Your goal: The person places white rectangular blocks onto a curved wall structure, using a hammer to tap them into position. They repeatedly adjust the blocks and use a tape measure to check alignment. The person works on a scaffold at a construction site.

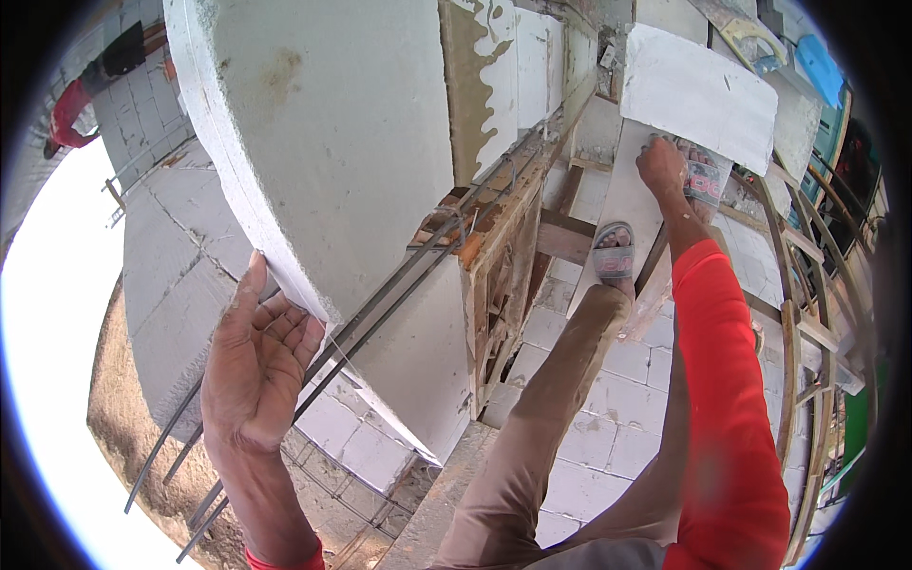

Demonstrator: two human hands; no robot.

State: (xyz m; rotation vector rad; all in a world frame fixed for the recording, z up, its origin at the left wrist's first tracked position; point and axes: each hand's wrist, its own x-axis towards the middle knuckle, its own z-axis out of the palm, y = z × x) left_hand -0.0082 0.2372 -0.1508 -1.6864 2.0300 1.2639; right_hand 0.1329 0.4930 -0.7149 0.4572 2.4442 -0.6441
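Note:
My left hand point(261, 370) is raised palm up beside the lower corner of a white block wall point(351, 123). Its thumb stands apart along the wall's pale edge, the fingers are loosely curled, and no object shows in the palm. A thin string point(353, 366) hangs near the fingertips. My right hand point(662, 166) reaches down by my foot, fingers curled in at the near edge of a loose white block point(698, 95). What those fingers hold, if anything, is hidden. The block lies on a plank point(627, 185) in front of my sandalled feet.
Steel bars point(380, 302) run diagonally past the wall's corner above a wooden formwork frame point(503, 294). A handsaw point(746, 38) and a blue plastic item point(819, 68) lie at the far right. Bent wooden poles point(793, 380) stand on the right. Another person's red-clothed part point(71, 114) shows far left.

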